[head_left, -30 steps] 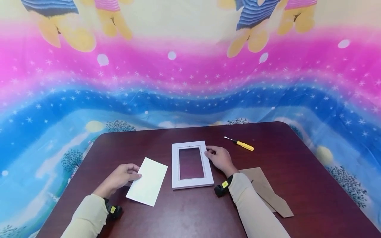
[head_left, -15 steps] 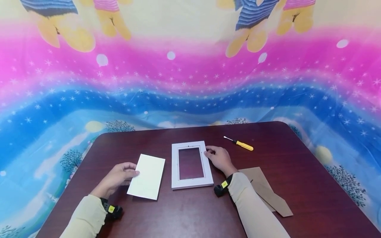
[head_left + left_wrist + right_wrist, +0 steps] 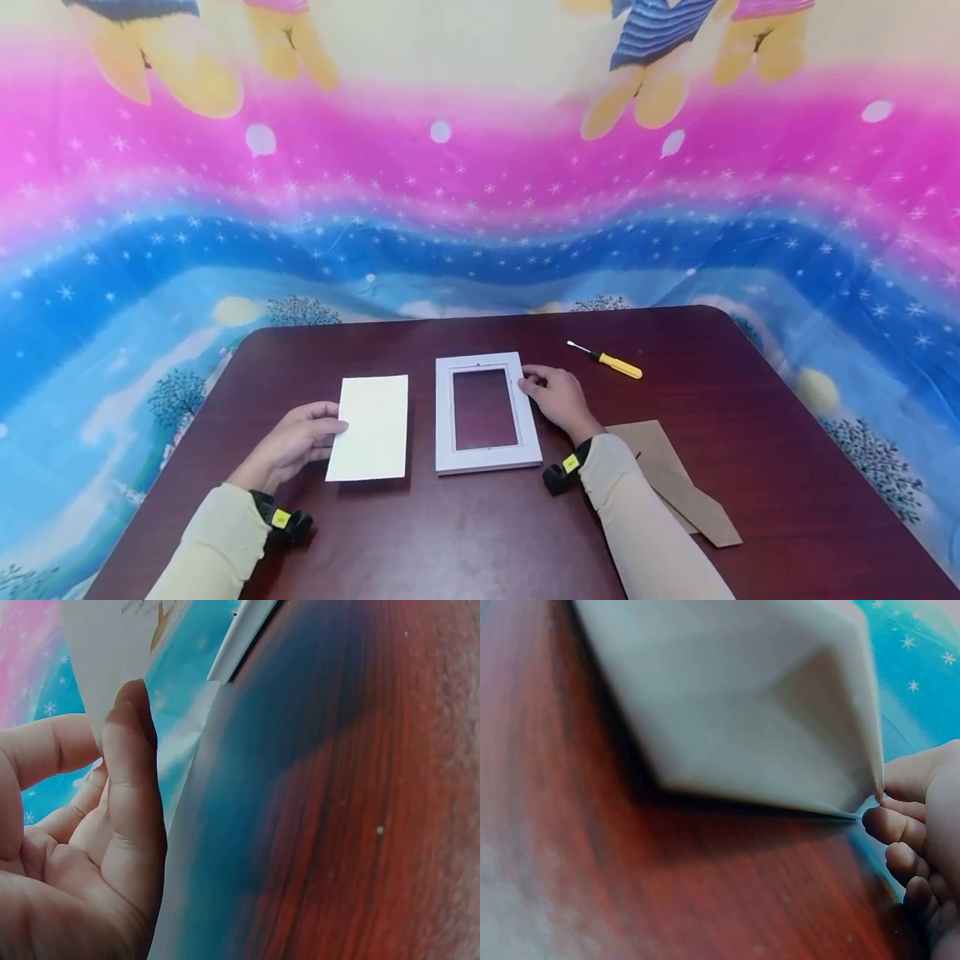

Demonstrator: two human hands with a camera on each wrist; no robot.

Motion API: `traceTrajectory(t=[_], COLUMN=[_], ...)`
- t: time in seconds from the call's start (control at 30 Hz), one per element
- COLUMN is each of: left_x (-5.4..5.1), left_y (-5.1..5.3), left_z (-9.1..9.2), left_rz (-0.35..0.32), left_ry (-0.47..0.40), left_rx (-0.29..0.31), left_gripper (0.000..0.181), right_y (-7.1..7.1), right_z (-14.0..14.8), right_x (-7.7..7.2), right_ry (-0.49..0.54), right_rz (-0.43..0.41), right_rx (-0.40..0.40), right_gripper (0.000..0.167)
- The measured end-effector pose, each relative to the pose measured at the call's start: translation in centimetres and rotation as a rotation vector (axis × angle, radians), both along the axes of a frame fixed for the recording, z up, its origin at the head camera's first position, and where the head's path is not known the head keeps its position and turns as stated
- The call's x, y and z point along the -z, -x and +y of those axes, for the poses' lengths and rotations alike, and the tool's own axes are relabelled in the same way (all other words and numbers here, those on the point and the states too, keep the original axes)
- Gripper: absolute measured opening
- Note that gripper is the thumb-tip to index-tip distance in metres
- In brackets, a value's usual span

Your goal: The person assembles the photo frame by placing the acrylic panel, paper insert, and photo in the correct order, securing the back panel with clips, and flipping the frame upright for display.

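Upright in the head view, a white card point(image 3: 367, 429) hangs above the table, its left edge pinched by my left hand point(image 3: 296, 442). The left wrist view shows thumb and fingers point(image 3: 131, 787) on the card point(image 3: 105, 652), with faint marks and a brown patch on that side. A white rectangular frame point(image 3: 446, 417) lies to its right, its middle open to the table. My right hand point(image 3: 558, 400) grips the frame's upper right edge. In the right wrist view, fingertips point(image 3: 889, 823) meet the corner of a blurred pale surface point(image 3: 727, 712).
A yellow-handled screwdriver point(image 3: 618, 365) lies at the back right of the dark red table point(image 3: 450, 542). Brown board point(image 3: 645, 442) with an angled flap lies beside and partly under the right forearm. A patterned cloth point(image 3: 480, 167) hangs behind the table.
My left hand has turned the card from a slant to upright and raised it slightly towards the back. My right hand and the frame have stayed in place.
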State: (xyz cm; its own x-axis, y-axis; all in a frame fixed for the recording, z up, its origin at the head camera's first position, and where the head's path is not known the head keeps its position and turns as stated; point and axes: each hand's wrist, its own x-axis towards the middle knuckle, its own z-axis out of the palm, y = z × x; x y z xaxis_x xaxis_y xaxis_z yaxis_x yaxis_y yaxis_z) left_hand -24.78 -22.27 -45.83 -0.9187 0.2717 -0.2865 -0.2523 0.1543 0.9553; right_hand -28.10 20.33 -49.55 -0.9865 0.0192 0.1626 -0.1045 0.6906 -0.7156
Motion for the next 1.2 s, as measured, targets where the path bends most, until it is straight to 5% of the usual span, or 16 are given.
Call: traceTrajectory(t=[0.23,0.63,1.2], left_x=[-0.4,-0.5,-0.2], left_y=[0.2,0.4,0.8], left_z=[0.2,1.2,2.3], left_rz=[0.010,-0.009,-0.021], left_ry=[-0.040,-0.076,-0.150], left_rx=[0.025,-0.036,-0.045], left_gripper=[0.030,0.037,0.035], right_y=[0.0,0.0,0.0], right_z=[0.1,0.1,0.1], right_x=[-0.4,-0.5,0.0], right_ry=[0.005,0.007,0.017], right_rz=[-0.006,-0.011,-0.007], right_rx=[-0.002,-0.002,-0.011], right_gripper=[0.034,0.034,0.034])
